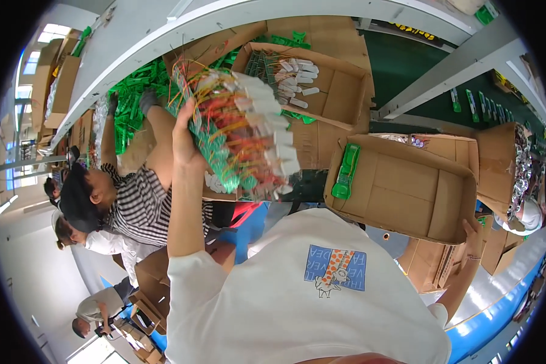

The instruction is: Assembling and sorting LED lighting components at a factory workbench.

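Observation:
My left hand [187,136] is raised and closed around a thick stack of wired circuit boards [239,130]. Green board edges, red and yellow wires and white blocks stick out of the stack; its outline is blurred. At the lower right, my right hand [472,238] grips the near right corner of a shallow cardboard tray [406,182]; some of its fingers are hidden by the tray wall. One green plastic housing [346,171] lies along the left side of this tray.
Behind the stack sits another cardboard tray [340,97] with boards and white blocks [297,74]. Left of it is a heap of green plastic parts [130,100], where a co-worker in a striped shirt [136,206] reaches in. A box of shiny metal parts [519,173] stands at right.

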